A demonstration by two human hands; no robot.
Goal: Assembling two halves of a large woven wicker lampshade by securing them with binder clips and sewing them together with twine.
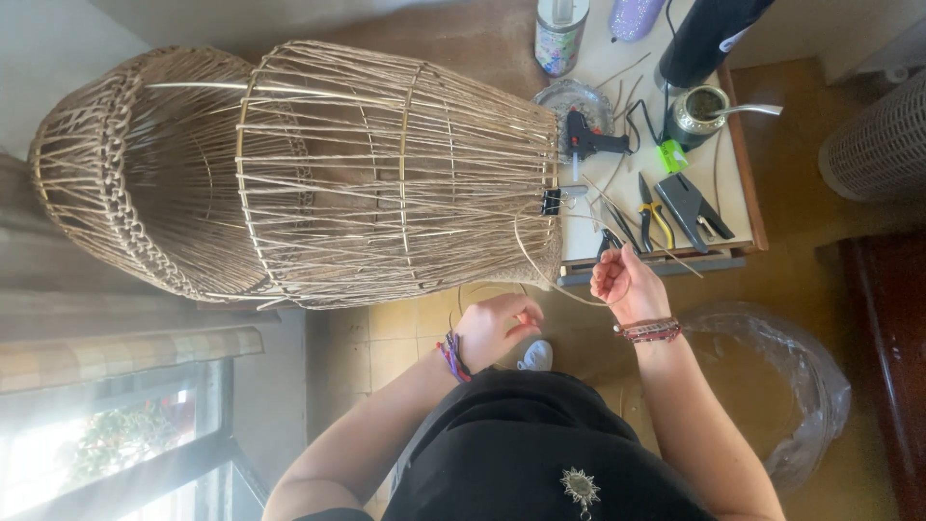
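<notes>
A tall wire frame wrapped in pale fibre strands lies against a bigger woven basket shape. A black binder clip grips the frame's rim. A thin pale strand runs from that rim in a loop to my hands. My right hand, with beaded bracelets on the wrist, pinches the strand just below the table's edge. My left hand, with a purple cord bracelet, is curled closed lower down near the strand's other end; whether it holds the strand I cannot tell.
A small white-topped table carries a black glue gun, yellow-handled pliers, a black stapler-like tool, a metal cup with straw, a black flask and a tumbler. A clear plastic bag lies on the floor.
</notes>
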